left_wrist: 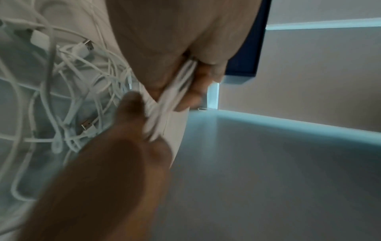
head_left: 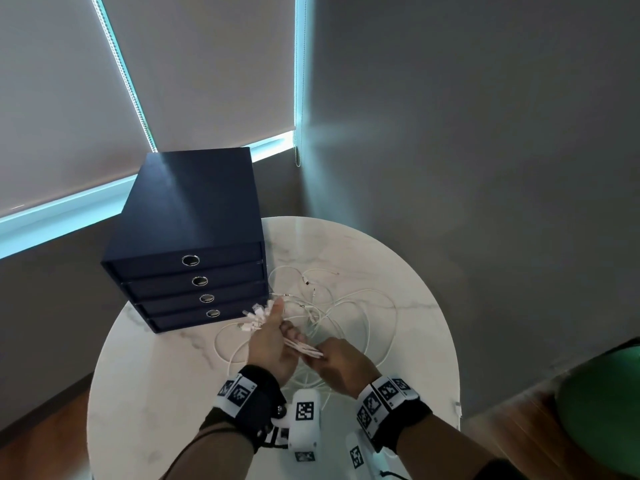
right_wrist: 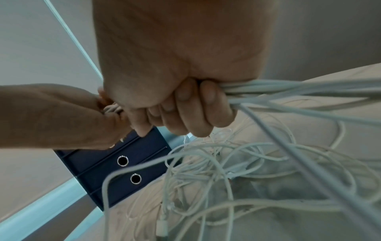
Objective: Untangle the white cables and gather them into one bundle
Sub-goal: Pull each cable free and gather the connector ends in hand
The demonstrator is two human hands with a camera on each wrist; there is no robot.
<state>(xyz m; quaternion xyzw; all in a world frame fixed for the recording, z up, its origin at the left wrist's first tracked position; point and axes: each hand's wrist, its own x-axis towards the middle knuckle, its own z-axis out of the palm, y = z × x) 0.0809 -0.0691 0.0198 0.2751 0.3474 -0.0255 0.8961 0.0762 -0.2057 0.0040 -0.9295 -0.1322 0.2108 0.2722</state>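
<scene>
Several white cables (head_left: 349, 306) lie tangled in loops on the round marble table (head_left: 145, 386). My left hand (head_left: 272, 337) grips a bunch of cable ends, and their plugs (head_left: 256, 315) stick out past the thumb. My right hand (head_left: 337, 362) is closed round the same strands (head_left: 304, 348) just beside the left. In the left wrist view the strands (left_wrist: 175, 91) run between the fingers. The right wrist view shows my fingers (right_wrist: 185, 114) curled on the cables (right_wrist: 288, 91), which trail down to the tangle (right_wrist: 226, 171).
A dark blue box of four drawers (head_left: 194, 244) stands on the table's far left, close to my left hand. Grey blinds and a wall lie behind. Something green (head_left: 602, 410) sits low at the right, off the table.
</scene>
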